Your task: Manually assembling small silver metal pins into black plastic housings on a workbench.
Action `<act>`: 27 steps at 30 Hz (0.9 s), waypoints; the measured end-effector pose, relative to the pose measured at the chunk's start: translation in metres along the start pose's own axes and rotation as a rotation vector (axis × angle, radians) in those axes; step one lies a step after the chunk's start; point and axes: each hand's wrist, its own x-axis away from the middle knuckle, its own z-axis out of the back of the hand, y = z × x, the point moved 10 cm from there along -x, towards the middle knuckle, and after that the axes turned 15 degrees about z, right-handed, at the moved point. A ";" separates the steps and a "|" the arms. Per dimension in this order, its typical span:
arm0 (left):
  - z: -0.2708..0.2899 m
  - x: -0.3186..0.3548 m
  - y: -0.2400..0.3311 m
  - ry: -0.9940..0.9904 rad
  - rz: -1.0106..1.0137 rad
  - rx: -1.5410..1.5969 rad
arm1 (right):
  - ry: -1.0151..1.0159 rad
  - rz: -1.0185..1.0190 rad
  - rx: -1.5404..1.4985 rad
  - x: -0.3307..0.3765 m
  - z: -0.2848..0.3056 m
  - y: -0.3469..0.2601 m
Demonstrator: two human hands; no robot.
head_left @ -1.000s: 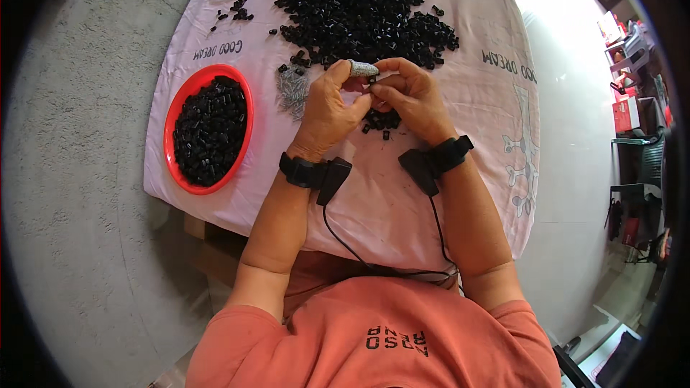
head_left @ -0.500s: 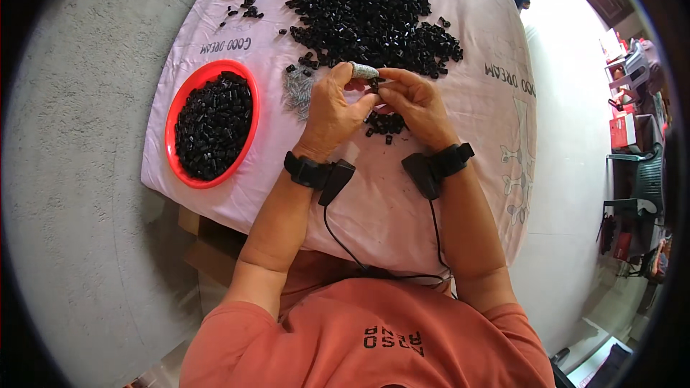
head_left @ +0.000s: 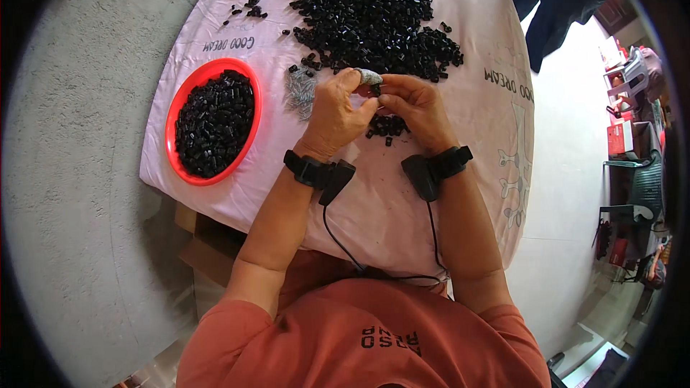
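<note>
My left hand (head_left: 336, 115) and my right hand (head_left: 422, 109) meet over the cloth-covered table, fingertips pinched together around a small black plastic piece (head_left: 374, 90). A grey wrap (head_left: 369, 77) covers the left index finger. Just beneath the hands lies a little cluster of black pieces (head_left: 388, 126), partly hidden by the fingers. Beside my left hand is a heap of thin silvery metal pins (head_left: 299, 92). Whether a pin is in my fingers is too small to tell.
A large pile of black pieces (head_left: 366, 14) spreads over the far part of the pink cloth (head_left: 374, 201). On the left, a red basin (head_left: 256, 111) holds many more. Black bands with cables circle both wrists. A person in dark trousers (head_left: 550, 7) is at the far right.
My hands stay almost in place, with the fingers shifting slightly around the black piece. At the far right, the person's dark trousers have come further into view.
</note>
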 end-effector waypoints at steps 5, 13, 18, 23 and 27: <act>0.000 0.000 0.001 0.007 0.002 0.018 | 0.010 -0.007 0.033 0.000 -0.001 -0.004; -0.002 -0.002 0.002 0.041 0.028 0.005 | 0.028 0.059 0.018 -0.001 -0.002 -0.011; 0.002 -0.003 -0.002 0.105 0.018 -0.009 | 0.075 0.051 0.010 -0.003 0.005 -0.017; 0.010 -0.001 -0.002 0.125 0.017 0.030 | 0.176 0.061 0.074 -0.002 0.018 -0.024; 0.012 0.006 0.009 0.093 0.029 0.048 | 0.247 0.084 0.156 0.000 0.031 -0.028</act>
